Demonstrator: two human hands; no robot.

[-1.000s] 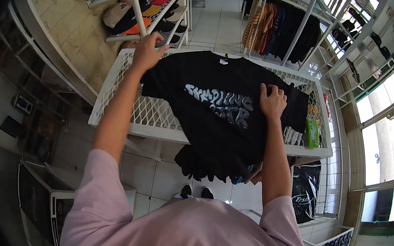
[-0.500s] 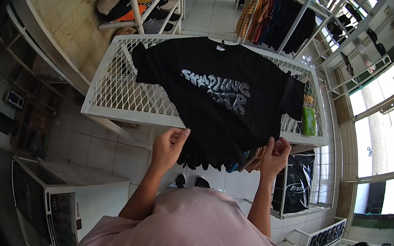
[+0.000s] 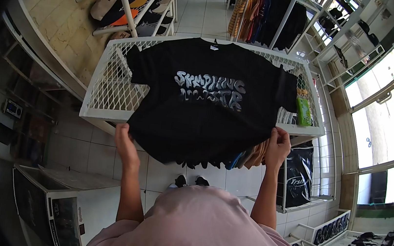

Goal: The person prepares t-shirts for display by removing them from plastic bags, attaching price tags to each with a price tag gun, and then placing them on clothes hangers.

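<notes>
T-shirt: a black T-shirt point(image 3: 207, 119) lies face up and spread flat on the counter, collar at the far edge, both short sleeves out to the sides.
Print: pale, wavy lettering runs across the chest in two rows; the words are too distorted to read.
Hem: the lower part of the shirt hangs past the near rim of the counter, pulled wide between the two hands.
Left hand: the left hand point(image 3: 124, 139) is closed on the hem's left corner, just below the near rim, fingers tucked under the cloth.
Right hand: the right hand point(image 3: 278, 146) is clamped on the hem's right corner, knuckles up, beside the counter's near right corner.
Counter: a white counter point(image 3: 104, 93) with a wire-mesh top and a raised frame carries the shirt.
Packet: a green packet point(image 3: 302, 111) lies on the mesh just beside the shirt's right sleeve.
Under the hem: folded garments point(image 3: 248, 157) in several colours show below the shirt's edge, near the right hand.
Floor: pale tiles, with the person's shoes point(image 3: 189, 181) under the counter.
Bag: a black bag point(image 3: 298, 180) with white lettering hangs at the counter's right end.
Cap rack: a white cap rack point(image 3: 133, 2) stands beyond the far left corner.
Rail: a clothes rail point(image 3: 264, 13) of hanging shirts stands beyond the far edge.
</notes>
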